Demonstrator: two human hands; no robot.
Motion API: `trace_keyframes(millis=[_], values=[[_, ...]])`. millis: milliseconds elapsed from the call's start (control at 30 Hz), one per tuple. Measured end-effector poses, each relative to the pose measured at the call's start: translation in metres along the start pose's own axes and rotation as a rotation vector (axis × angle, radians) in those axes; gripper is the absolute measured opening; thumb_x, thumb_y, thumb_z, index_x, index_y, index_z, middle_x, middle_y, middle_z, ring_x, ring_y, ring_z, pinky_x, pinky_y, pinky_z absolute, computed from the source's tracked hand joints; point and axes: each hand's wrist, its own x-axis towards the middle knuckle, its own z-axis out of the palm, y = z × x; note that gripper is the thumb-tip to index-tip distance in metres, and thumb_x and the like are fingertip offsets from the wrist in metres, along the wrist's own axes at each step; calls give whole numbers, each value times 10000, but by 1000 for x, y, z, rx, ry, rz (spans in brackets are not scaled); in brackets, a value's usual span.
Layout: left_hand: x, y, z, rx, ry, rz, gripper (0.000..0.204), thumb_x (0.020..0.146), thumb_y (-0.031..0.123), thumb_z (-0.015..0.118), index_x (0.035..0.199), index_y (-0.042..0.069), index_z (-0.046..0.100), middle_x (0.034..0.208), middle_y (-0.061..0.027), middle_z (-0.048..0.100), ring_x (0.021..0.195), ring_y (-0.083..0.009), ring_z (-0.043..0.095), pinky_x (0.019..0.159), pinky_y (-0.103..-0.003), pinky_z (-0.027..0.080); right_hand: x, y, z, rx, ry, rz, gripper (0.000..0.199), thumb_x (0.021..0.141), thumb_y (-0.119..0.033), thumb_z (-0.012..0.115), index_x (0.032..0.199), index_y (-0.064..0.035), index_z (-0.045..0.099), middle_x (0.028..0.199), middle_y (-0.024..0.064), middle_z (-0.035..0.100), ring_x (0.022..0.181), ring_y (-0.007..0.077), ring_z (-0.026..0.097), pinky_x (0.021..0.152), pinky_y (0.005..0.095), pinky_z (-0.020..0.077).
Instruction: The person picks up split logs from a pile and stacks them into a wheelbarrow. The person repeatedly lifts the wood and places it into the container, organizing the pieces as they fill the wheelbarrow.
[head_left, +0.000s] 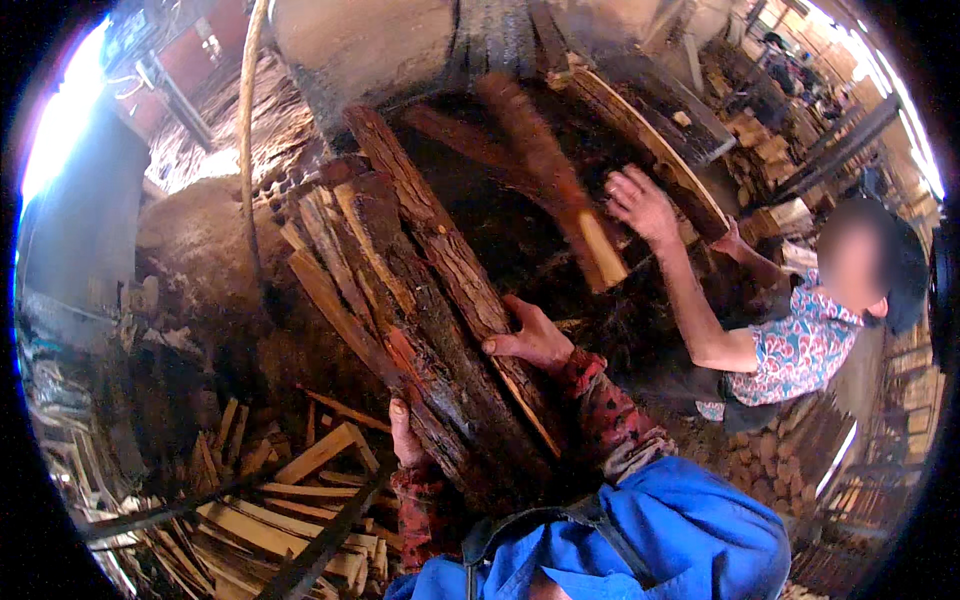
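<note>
A bundle of long split firewood pieces (400, 265) with dark bark lies between my two hands, slanting from the upper left down against my body. My left hand (407, 437) grips the bundle's near left side, thumb up. On the right side my right hand (533, 338) is closed around a bark-covered piece of firewood (440, 235), its thumb lying across the bark. The undersides of the pieces and most of my fingers are hidden. Beyond my right hand, a blurred piece of firewood (560, 180) is in motion beside a co-worker's raised open hand (640, 205).
At the right stands a co-worker in a patterned shirt (800, 350), whose other hand touches a long curved-edged slab (650, 140). Split wood (270, 520) is heaped at the lower left near dark metal bars (320, 550). A thin upright pole (248, 130) stands at the upper left.
</note>
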Motion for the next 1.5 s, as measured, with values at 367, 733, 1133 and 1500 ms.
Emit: trace_keyframes(millis=[367, 733, 1133, 1500], values=[[6, 30, 1, -324, -364, -311, 417, 972, 312, 437, 1285, 40, 476, 1274, -141, 526, 1101, -290, 553, 921, -423, 482, -96, -39, -16, 73, 237, -208, 1036, 604, -333, 917, 1359, 99, 355, 1316, 148, 507, 1228, 206, 438, 1069, 335, 340], [27, -11, -20, -55, -576, -218, 804, 797, 566, 645, 1306, -19, 434, 1106, -152, 592, 942, -295, 603, 775, -457, 511, -185, -54, -14, -253, 548, -478, 931, 580, -376, 920, 1267, 35, 444, 1153, 138, 588, 1073, 195, 532, 935, 340, 447], [135, 174, 37, 127, -1170, -519, 937, 636, 522, 816, 1321, 15, 426, 1200, -115, 558, 1065, -277, 555, 883, -420, 467, -226, -154, 199, -57, 1173, -536, 1015, 527, -406, 943, 1295, 11, 427, 1199, 93, 553, 1138, 171, 479, 1009, 337, 379], [174, 474, 189, 281, -1694, -700, 775, 788, 424, 733, 1372, 42, 397, 1168, -66, 552, 999, -221, 570, 892, -380, 482, -108, -403, 428, 329, 1838, -567, 1056, 526, -379, 946, 1338, 35, 415, 1272, 89, 538, 1188, 169, 467, 1047, 322, 341]])
